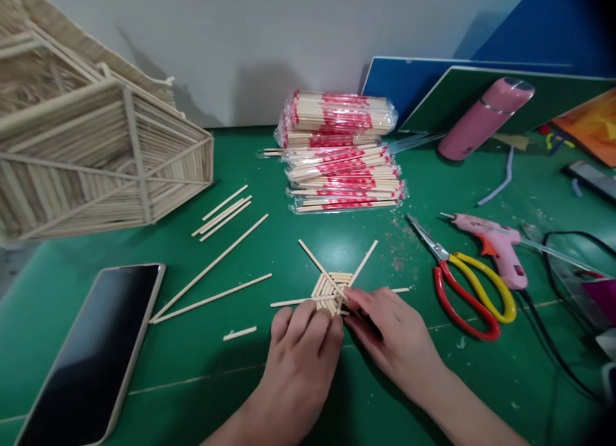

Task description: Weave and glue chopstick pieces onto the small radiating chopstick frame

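Note:
A small web of wooden chopsticks lies flat on the green table, with crossed spokes and short pieces laid between them. My left hand is closed at its near left side, fingertips curled down onto the sticks. At the middle of the web, the thumb and fingers of my right hand pinch the sticks; my fingers hide what exactly they hold. To the left lie a short cut piece, two long chopsticks meeting at one end, and several shorter sticks.
Bagged chopsticks are piled by the wall. Scissors, a pink glue gun with a cord, and a pink flask are on the right. A phone lies left, below a large chopstick structure.

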`<move>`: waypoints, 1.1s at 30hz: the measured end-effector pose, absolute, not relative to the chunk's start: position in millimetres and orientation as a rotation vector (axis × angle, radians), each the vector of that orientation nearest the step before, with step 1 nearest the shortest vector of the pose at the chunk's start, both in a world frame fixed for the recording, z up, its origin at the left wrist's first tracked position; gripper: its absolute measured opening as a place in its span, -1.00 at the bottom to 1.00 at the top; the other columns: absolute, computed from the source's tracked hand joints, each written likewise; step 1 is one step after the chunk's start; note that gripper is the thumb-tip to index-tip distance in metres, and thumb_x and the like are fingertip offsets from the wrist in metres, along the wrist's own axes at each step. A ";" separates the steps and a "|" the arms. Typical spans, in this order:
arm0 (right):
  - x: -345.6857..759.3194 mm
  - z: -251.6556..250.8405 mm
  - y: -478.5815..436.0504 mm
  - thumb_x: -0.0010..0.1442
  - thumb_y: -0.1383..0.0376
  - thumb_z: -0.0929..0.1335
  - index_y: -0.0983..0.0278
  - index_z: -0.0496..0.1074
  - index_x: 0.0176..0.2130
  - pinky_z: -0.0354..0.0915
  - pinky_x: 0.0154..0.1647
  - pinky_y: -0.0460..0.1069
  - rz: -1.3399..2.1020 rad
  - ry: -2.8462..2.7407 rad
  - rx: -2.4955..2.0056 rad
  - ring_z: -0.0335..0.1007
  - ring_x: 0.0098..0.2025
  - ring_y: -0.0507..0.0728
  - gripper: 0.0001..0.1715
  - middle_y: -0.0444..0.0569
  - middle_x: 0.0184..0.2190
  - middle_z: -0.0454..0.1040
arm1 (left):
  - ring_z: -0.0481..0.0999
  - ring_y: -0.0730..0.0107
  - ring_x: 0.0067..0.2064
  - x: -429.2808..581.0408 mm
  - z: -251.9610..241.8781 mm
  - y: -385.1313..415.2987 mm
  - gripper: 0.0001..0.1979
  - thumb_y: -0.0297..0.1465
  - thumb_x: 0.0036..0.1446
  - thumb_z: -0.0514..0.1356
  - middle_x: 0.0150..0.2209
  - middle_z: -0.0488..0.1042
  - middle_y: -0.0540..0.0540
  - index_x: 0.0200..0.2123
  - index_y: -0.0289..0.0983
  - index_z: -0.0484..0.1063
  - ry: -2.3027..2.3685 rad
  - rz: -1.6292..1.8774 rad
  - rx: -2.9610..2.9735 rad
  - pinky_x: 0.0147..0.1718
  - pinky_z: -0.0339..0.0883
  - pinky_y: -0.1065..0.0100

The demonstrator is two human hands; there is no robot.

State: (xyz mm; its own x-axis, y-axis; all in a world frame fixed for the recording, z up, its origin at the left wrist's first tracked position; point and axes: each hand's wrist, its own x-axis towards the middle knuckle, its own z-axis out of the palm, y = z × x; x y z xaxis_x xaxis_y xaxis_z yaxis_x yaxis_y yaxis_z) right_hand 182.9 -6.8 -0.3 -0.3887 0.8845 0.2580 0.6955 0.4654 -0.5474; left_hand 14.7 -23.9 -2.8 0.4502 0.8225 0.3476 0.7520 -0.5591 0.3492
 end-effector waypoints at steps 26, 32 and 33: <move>179.5 -1.4 -3.7 0.12 0.35 0.24 0.24 0.23 -0.01 0.33 -0.31 -0.02 0.629 -2.103 -1.538 0.35 -0.31 0.07 -0.60 -0.04 -0.31 0.43 | 0.29 0.25 -0.12 20.3 -4.3 -17.2 -0.82 -0.39 0.13 0.04 -0.31 0.48 -0.04 -0.30 -0.19 0.44 1.520 0.755 2.465 -0.11 -0.01 0.18; 176.6 -0.3 -5.6 0.12 0.33 0.24 0.26 0.27 -0.04 0.34 -0.32 -0.01 0.565 -2.095 -1.568 0.36 -0.32 0.08 -0.64 -0.01 -0.33 0.43 | 0.29 0.26 -0.12 20.2 -5.0 -17.2 -0.81 -0.39 0.14 0.02 -0.30 0.48 -0.03 -0.31 -0.20 0.43 1.493 0.754 2.480 -0.12 -0.01 0.18; 176.2 -0.3 -5.7 0.12 0.33 0.24 0.27 0.27 -0.05 0.34 -0.32 -0.01 0.561 -2.092 -1.572 0.36 -0.31 0.09 -0.65 -0.01 -0.33 0.43 | 0.29 0.27 -0.12 20.3 -5.1 -16.9 -0.81 -0.39 0.14 0.02 -0.30 0.48 -0.03 -0.31 -0.19 0.43 1.493 0.760 2.480 -0.12 -0.01 0.19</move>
